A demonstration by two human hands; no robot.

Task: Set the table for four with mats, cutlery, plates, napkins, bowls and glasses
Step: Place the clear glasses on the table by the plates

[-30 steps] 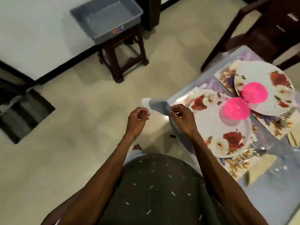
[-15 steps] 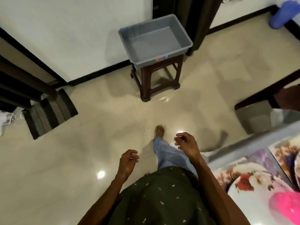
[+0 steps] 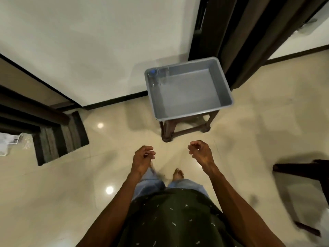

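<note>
Facing a grey tub (image 3: 220,82) on a wooden stool (image 3: 167,132), both hands empty: left hand (image 3: 142,158) and right hand (image 3: 200,152) hang with fingers loosely curled, holding nothing. The glasses (image 3: 156,73) sit in the tub's far left corner, blurry, looks like two. I'd guess they're light but smooth, slippery and breakable, so wrap the fingers round the middle of each one, not the rim.

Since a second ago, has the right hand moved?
Yes. The right hand has left the table, now out of view, and hangs empty nearer the grey tub on the stool.
</note>
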